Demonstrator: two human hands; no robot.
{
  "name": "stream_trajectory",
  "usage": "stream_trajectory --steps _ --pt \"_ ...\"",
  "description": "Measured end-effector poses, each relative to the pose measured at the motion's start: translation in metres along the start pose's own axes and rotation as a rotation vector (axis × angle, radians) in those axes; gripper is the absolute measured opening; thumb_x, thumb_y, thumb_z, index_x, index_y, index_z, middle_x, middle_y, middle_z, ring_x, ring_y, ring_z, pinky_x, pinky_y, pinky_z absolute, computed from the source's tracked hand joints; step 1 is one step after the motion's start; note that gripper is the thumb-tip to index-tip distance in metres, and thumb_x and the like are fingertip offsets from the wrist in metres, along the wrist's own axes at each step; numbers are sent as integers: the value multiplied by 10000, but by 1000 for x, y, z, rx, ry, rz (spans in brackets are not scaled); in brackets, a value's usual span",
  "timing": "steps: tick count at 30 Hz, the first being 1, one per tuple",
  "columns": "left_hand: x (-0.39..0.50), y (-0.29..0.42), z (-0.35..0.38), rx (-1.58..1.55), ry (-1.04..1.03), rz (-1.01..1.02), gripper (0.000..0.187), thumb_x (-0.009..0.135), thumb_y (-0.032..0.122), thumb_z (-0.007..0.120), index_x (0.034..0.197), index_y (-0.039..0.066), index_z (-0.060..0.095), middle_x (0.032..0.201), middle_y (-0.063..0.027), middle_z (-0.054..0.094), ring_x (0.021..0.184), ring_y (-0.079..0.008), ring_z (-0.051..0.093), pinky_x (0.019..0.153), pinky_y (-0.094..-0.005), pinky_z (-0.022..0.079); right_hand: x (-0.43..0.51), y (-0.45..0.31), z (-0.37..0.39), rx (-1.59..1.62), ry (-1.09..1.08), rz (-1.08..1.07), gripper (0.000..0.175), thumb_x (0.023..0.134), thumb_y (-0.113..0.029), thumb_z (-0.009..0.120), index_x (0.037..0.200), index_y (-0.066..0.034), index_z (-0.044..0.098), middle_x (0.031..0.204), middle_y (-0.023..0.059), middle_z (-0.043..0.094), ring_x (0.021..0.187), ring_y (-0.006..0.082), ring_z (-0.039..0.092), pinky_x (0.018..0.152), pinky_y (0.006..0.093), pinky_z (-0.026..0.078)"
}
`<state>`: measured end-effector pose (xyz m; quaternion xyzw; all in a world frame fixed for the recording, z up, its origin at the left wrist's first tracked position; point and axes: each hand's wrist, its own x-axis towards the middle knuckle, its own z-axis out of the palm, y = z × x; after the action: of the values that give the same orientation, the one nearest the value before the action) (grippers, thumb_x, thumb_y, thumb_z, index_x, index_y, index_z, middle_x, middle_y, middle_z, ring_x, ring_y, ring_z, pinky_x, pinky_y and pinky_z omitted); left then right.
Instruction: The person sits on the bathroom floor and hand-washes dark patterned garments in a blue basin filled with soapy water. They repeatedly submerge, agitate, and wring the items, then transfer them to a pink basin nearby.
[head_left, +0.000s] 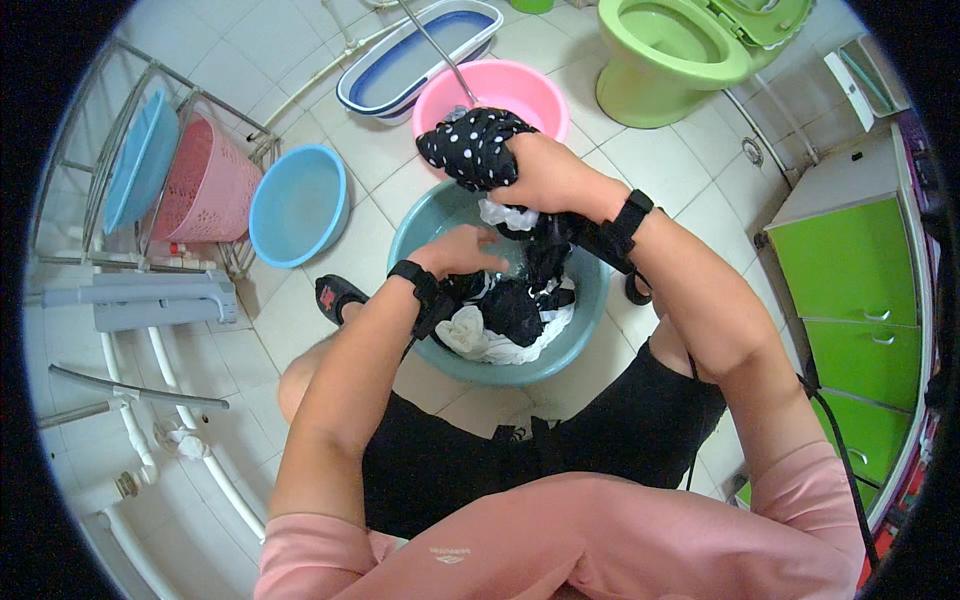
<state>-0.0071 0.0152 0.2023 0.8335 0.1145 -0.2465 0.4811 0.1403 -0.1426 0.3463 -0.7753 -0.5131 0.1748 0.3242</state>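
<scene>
My right hand (544, 171) grips a bunched black cloth with white dots (474, 150), above the far rim of a blue-green basin (592, 330). A white ruffled piece (510, 215) and dark fabric hang just under that hand. Over the basin's left half is my left hand (463, 251), fingers spread and holding nothing that I can see. Inside the basin, black garments (512, 311) lie on white cloth (480, 339), with some water showing. Straight beyond stands a pink basin (536, 94), partly hidden by the dotted cloth.
A blue basin (298, 206) leans at the left by a pink perforated basket (206, 184) and a metal rack (161, 71). Farther off are a white-and-blue oblong tub (420, 56) and a green toilet (667, 60). Green drawers (862, 262) line the right side.
</scene>
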Motion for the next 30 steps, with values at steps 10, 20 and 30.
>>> stream_trajectory --steps 10,20,30 --pt "-4 23 -32 -254 590 438 577 922 234 735 1438 105 512 1408 -60 576 1263 -206 556 1087 -373 448 -18 -25 -45 706 -410 -145 334 755 -168 787 1043 -12 722 942 41 742 892 132 666 839 290 527" --pt "-32 36 21 -1472 216 -263 270 940 204 557 1132 39 651 1050 -127 723 919 -282 713 852 -461 588 -43 29 49 843 -3 504 525 792 -164 781 1272 -14 630 1115 58 704 1016 164 643 900 340 528" --pt "-42 53 46 -1551 322 59 371 1028 339 544 1289 82 599 1245 -68 671 1140 -222 633 1032 -430 479 -84 30 137 694 188 645 1082 713 -491 896 1477 53 357 1352 205 587 1254 307 582 1078 396 461"
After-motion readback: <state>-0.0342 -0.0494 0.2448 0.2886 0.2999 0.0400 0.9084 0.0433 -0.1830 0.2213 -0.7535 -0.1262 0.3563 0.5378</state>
